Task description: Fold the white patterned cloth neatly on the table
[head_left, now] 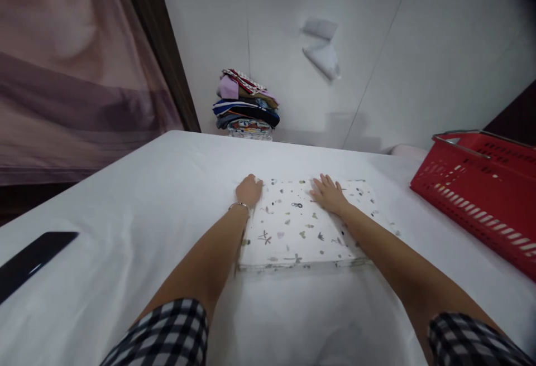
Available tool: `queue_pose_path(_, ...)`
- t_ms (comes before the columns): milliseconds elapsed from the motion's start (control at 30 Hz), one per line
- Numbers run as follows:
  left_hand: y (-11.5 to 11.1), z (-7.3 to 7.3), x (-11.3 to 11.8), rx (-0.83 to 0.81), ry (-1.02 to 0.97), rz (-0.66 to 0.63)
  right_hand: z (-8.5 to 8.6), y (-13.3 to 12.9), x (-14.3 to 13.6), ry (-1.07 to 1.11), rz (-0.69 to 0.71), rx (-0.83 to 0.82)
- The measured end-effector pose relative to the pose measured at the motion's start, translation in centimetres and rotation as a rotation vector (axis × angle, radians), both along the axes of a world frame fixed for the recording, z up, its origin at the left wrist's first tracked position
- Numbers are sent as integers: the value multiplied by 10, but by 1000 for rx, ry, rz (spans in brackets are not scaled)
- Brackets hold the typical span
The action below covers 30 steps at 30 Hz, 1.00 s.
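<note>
1. White folded cloth (pixel 301 226) lies flat on the white-covered bench (pixel 146 198), its near edge layered, small muted plants and shapes scattered over its top.
2. At its far left corner, the left hand (pixel 249 190) is curled; whether it pinches fabric, I cannot tell.
3. The right hand (pixel 329 194) rests open, fingers spread, on the cloth's far part.
4. Beyond the bench's far edge stands a stack of folded textiles (pixel 247 104).

Light is dim and even; the bed (pixel 159 187) curves at its corners, and the basket (pixel 477 187) stretches.
</note>
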<state>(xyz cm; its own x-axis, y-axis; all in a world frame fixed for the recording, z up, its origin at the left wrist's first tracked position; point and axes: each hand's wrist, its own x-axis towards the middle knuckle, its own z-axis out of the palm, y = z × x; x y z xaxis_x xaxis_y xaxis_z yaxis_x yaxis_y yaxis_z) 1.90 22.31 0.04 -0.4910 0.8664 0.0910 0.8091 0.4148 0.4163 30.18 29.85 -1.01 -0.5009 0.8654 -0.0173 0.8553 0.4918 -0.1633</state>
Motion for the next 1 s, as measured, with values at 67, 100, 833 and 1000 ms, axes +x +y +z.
queue_pose_path(67, 0, 0, -1, 7, -25, -8, -1, -8, -2, -8, 32, -1)
queue_pose_path(100, 0, 2, -3, 6, -54, -20, -2, -11, -3, -16, 46, -17)
queue_pose_path(833, -146, 6, 9, 159, -690, -22, 31, -136, -83, 487, 122, -157)
queue_pose_path(1000, -150, -3, 12, 241, -436, -122, 30, -140, -138, 573, -2, -349)
